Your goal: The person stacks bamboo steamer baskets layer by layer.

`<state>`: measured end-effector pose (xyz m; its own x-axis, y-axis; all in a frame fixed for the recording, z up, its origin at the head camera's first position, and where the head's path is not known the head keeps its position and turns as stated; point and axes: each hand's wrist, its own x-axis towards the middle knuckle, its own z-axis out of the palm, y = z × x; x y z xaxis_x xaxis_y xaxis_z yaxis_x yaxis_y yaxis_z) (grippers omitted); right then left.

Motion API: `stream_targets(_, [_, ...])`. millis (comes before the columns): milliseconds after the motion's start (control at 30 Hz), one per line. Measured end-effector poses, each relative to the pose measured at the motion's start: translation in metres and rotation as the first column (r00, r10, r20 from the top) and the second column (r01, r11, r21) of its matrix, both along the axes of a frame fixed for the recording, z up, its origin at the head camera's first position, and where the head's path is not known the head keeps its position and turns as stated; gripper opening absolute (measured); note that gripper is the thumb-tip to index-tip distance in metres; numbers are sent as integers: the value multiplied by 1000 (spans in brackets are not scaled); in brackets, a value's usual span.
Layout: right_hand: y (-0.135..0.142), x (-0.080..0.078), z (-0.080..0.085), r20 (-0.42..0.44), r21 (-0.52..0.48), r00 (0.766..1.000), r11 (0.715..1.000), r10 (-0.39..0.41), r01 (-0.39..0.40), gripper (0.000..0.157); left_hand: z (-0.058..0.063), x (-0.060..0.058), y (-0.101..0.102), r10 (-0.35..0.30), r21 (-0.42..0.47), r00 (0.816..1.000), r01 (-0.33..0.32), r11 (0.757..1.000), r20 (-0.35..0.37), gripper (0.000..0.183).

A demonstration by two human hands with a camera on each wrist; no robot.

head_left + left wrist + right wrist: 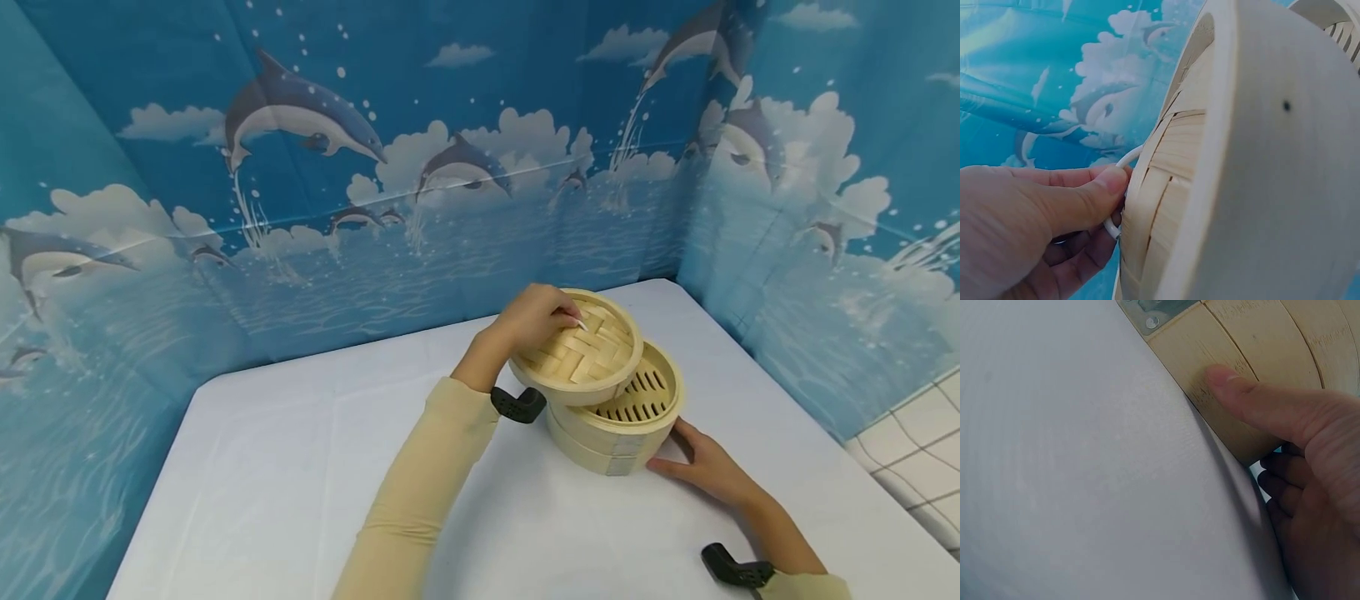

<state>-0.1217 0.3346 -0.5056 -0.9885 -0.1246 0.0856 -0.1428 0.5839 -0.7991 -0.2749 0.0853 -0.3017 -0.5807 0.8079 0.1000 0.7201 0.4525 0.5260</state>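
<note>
My left hand (pixel 536 317) pinches the white ring handle (pixel 1112 229) of the woven bamboo lid (pixel 581 354), thumb against fingers. The lid is tilted and shifted left off the bamboo steamer (pixel 622 446), overlapping its left rim in the head view. Part of the slatted inside (pixel 637 400) shows beside the lid. Low on the steamer's right side, my right hand (pixel 708 467) holds the wall. In the right wrist view its thumb (pixel 1235 387) lies along the bamboo side, with the other fingers bent round the curve and partly hidden.
The steamer stands on a table with a white cover (pixel 300 467), near its far right corner. A blue dolphin-print curtain (pixel 360 200) hangs along the back and right sides. White tiles (pixel 918 442) show at the far right.
</note>
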Motion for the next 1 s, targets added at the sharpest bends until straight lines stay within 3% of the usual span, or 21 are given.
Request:
stream_targets(167, [0, 0, 1, -16, 7, 1000, 1000, 4, -4, 81, -6, 2, 17, -7, -3, 1000, 7, 1000, 16, 20])
stream_targets(333, [-1, -1, 0, -15, -5, 1000, 1000, 14, -14, 82, -10, 9, 29, 7, -10, 1000, -8, 1000, -29, 19])
stream_targets(533, [-1, 0, -2, -8, -12, 1000, 1000, 12, -12, 82, -11, 18, 40, 63, -29, 997, -64, 998, -46, 18])
stream_targets(700, [-1, 1, -2, -33, -17, 999, 1000, 19, -19, 82, -13, 26, 50, 110, -26, 993, -111, 994, -34, 17])
stream_targets(1000, [1, -1, -2, -101, -44, 994, 998, 39, -44, 79, -14, 38, 61, 189, -57, 979, -194, 979, -79, 15])
